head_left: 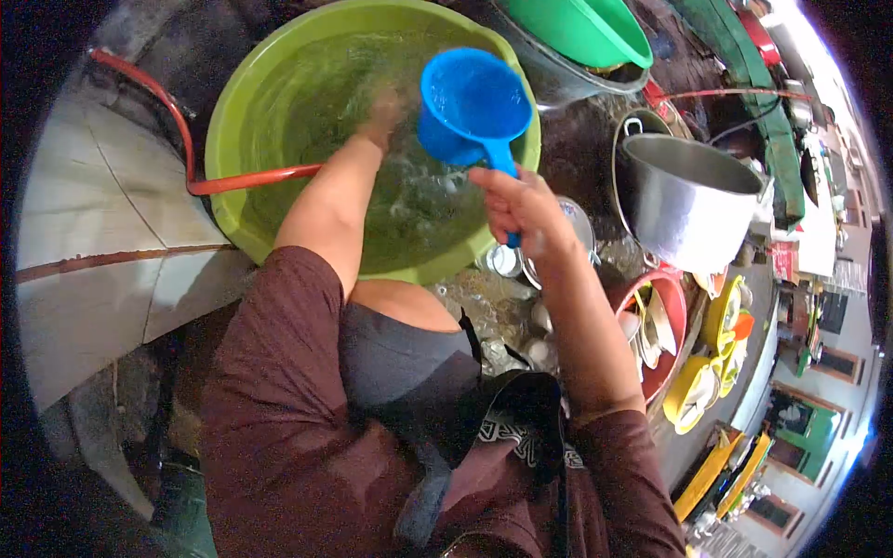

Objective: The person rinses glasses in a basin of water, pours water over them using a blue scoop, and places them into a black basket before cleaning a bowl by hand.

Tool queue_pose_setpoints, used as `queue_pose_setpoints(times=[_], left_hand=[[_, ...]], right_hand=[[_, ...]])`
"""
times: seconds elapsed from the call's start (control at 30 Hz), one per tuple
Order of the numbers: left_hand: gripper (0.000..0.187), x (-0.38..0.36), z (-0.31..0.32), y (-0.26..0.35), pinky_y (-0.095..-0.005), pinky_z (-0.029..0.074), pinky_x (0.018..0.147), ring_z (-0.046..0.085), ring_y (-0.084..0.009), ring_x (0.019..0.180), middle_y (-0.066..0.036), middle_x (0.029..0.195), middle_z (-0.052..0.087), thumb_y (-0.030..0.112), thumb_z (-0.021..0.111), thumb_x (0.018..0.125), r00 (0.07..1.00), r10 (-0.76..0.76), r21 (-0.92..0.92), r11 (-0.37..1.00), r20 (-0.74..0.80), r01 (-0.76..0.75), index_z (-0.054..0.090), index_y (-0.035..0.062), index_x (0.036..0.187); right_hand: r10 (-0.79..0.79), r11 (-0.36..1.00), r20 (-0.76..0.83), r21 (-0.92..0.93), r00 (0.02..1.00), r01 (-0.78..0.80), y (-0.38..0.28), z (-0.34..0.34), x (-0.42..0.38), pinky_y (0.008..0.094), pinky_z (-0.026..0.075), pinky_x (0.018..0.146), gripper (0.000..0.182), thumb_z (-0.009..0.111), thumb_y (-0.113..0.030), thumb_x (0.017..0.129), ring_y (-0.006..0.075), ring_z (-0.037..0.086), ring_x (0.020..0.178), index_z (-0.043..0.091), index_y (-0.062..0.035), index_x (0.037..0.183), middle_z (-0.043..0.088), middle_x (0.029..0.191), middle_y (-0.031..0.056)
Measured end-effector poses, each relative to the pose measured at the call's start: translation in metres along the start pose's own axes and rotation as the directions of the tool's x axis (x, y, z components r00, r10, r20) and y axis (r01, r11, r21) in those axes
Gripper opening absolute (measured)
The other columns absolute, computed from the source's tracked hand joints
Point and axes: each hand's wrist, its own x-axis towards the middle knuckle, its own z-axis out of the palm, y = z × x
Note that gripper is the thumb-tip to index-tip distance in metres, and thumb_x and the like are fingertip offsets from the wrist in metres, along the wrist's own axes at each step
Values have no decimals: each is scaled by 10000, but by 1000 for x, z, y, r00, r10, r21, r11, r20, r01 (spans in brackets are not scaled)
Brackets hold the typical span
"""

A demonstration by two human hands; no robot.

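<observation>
My right hand (526,209) is wrapped round the handle of a blue dipper (476,98), held over the right part of a large green basin (228,121). The dipper's open top faces me, and its inside looks wet. Water (316,102) fills much of the basin, with ripples and small bubbles. My left hand (383,116) is down in this water near the middle, its fingers blurred and hidden. An orange hose (251,180) crosses the basin's left rim and ends near my left forearm.
Right of the basin stand a large metal pot (693,209) and a red basin (674,363) of dishes. Bright green (581,28) and dark tubs are at the top. Yellow baskets (693,391) lie farther right. A tiled ledge (93,205) is at left.
</observation>
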Motion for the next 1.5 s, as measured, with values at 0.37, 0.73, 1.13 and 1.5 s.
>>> queue_pose_setpoints(times=[0.37,0.73,1.13,1.5], left_hand=[[277,14,-18,36,-363,444,760,575,-282,872,-146,936,596,243,470,741,939,-169,393,918,299,40,610,89,923],[291,-139,38,376,-356,412,829,507,-284,970,-127,1035,519,120,536,751,-168,364,-350,522,916,-777,538,85,1039],[381,-355,221,361,-528,319,898,336,-303,1175,-9,1260,382,353,469,787,-328,138,-354,453,935,-819,467,248,1153],[403,-360,224,374,-554,313,889,337,-292,1166,-32,1244,423,314,480,801,-299,-192,-203,403,935,-893,457,219,1193]], right_hand=[[-61,998,-406,-35,912,51,14,-60,-243,197,223,266,193,608,-148,733,41,301,300,428,-86,766,344,460,-44],[67,980,-654,-97,753,-171,132,-139,-403,216,259,259,237,594,-156,709,71,318,280,452,-22,843,381,424,-13],[302,938,-636,66,710,-340,213,-183,-423,250,332,302,251,623,-215,692,93,394,339,460,-39,767,441,497,17],[195,913,-632,-161,750,-374,218,-194,-409,246,353,358,313,645,-246,658,103,442,408,497,-18,812,474,539,29]])
